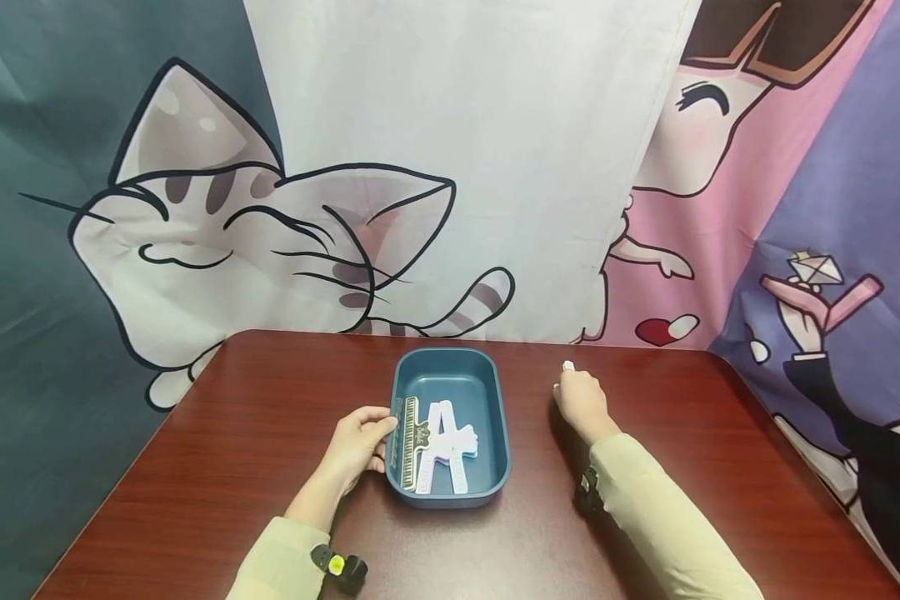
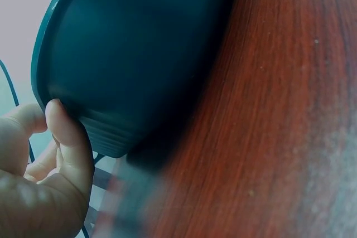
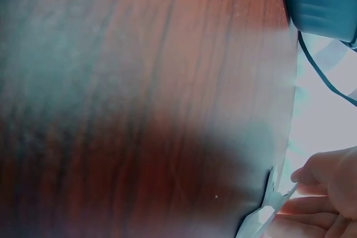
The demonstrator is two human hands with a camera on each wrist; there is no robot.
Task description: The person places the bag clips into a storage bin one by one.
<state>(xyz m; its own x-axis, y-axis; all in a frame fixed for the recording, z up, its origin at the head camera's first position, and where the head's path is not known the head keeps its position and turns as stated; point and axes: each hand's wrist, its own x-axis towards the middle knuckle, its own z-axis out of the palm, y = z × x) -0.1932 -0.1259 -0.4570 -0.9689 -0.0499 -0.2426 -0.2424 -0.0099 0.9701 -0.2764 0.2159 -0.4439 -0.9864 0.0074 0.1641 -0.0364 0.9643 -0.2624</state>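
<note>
Tray (image 1: 450, 375), dark blue, is gripped at its near-left rim by the left hand (image 1: 356, 446), thumb curled over the edge, fingers under the wall. Left wrist view confirms it: thumb (image 2: 67, 132) is pressed on the outer wall of the tray (image 2: 134, 54), contents hidden there. Only in the head view are the strips seen inside, just right of the left hand: a dark ruler-like strip (image 1: 405, 442) and white strips (image 1: 446, 446) over a pale purple piece. Right hand (image 1: 581, 400) is held well apart from the tray, right of it, over the table (image 1: 232, 433), with a small white piece (image 1: 567, 365) pinched at the fingertips. In the right wrist view the white piece (image 3: 268, 207) is shown blurred against the fingers (image 3: 326, 174); its shape cannot be told.
</note>
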